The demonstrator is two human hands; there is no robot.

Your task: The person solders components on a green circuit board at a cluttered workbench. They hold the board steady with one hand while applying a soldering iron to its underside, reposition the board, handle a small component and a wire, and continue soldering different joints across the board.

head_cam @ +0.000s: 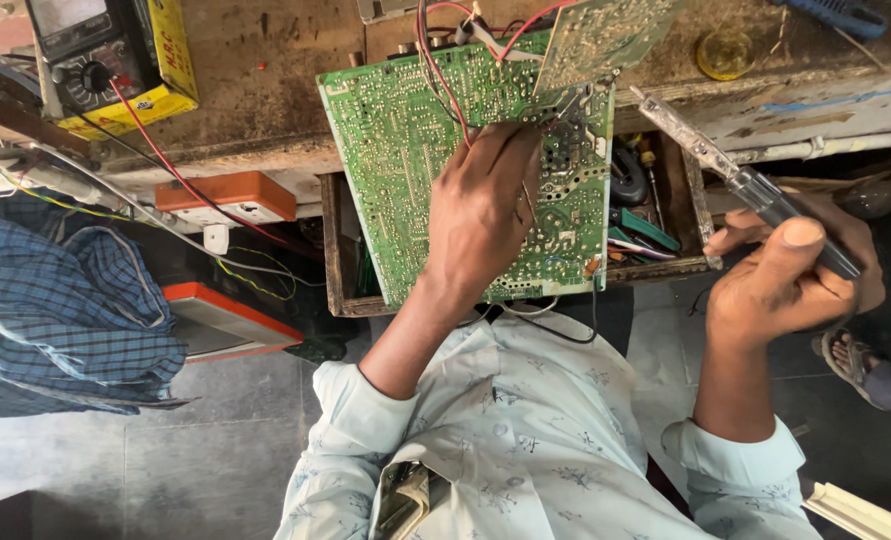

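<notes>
Shirt front [535, 440] nearest. Circuit board [405, 150] leans solder-side up over open drawer [337, 250] at bench [265, 80] edge; left hand [480, 215] pins it flat, pinching thin wire. Right hand [780, 285] grips soldering iron [735, 175], tip raised clear.

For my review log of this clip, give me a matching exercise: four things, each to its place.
1 circuit board
2 soldering iron
3 multimeter
4 checked cloth

a far left, beside the bench
b in the right hand
c under the left hand
d top left on the bench

Pairs: 1-c, 2-b, 3-d, 4-a
</notes>
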